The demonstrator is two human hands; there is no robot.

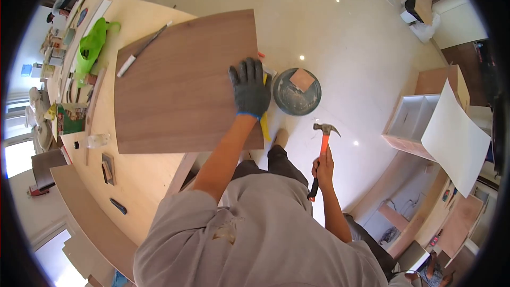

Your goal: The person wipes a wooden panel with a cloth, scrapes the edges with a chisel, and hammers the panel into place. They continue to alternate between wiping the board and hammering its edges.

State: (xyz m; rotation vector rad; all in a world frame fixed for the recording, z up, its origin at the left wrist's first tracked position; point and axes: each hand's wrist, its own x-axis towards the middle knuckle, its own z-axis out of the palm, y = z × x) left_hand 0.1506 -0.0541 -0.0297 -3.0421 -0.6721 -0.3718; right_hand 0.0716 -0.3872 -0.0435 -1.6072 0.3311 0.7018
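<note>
My left hand (251,87), in a dark grey glove with a blue cuff, lies flat with fingers spread on the right edge of a brown wooden panel (180,90). Something yellow (265,122) shows beside the glove at that edge. My right hand (324,166) is bare and wrapped round the orange and black handle of a claw hammer (325,129), held upright away from the panel with its head on top. A marker (126,66) and a thin dark tool (154,38) lie near the panel's upper left corner.
The panel rests on a plywood worktable (143,180) holding a green bag (93,48), a small jar (98,140) and a black cutter (118,206). A round bucket (297,101) with a wood piece on top stands right of the panel. Farther right is an open cabinet (411,119).
</note>
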